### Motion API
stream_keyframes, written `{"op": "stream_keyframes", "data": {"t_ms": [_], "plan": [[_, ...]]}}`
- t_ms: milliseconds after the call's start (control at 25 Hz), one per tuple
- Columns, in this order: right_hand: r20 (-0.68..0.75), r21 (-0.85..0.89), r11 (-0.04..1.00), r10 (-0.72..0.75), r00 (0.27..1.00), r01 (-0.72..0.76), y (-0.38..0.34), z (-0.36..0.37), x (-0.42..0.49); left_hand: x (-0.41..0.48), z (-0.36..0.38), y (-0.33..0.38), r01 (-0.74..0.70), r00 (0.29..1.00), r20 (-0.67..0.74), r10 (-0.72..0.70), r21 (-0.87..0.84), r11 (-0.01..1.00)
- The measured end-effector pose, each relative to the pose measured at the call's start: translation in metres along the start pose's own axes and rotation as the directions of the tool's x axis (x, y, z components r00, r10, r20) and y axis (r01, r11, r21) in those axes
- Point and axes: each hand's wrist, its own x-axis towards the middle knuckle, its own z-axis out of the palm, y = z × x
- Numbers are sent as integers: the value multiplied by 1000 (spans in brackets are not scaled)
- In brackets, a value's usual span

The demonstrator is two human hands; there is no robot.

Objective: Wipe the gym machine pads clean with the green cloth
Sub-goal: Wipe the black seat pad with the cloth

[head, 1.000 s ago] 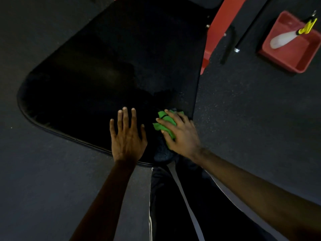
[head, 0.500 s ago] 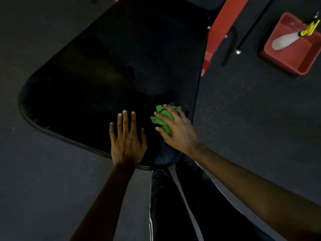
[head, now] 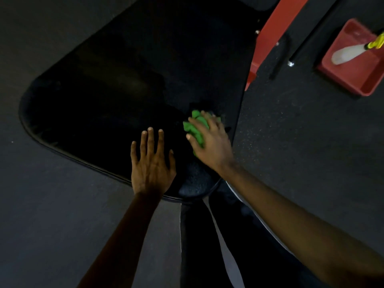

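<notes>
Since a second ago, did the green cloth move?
Yes. The green cloth under the right hand slid farther up the black pad, away from its near edge and the resting left hand.

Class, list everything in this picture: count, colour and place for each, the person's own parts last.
pad: one, black, centre and upper left.
green cloth: one, bunched, on the pad's right side.
frame beam: one, red, upper right beside the pad.
tray: one, red, far right on the floor.
spray bottle: one, whitish with yellow trigger, in the tray.
bar: one, black, between beam and tray.
floor: dark, speckled, all round.
trousers: one pair, black with white stripe, bottom centre.
left hand: one, flat on the pad.
right hand: one, gripping the green cloth.
</notes>
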Motion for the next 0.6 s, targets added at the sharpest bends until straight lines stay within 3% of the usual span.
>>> {"op": "stream_keyframes", "data": {"t_ms": [80,240,320,480,600], "plan": [[90,23,997,-69,994,67,-2,-2,-18,1,2,-1,-4,1000,-3,4,-1,1000],[184,-150,946,-260,948,289,3,-10,34,0,1,-1,-17,1000,8,17,-7,1000],[178,-132,967,-194,965,219,3,-5,63,0,0,-2,-7,1000,16,7,-11,1000],[62,-91,992,97,993,-91,-18,2,79,0,-1,-1,-12,1000,17,12,-21,1000],[83,-78,997,0,997,6,-26,-4,27,1,-2,-2,-11,1000,13,11,-17,1000]]}}
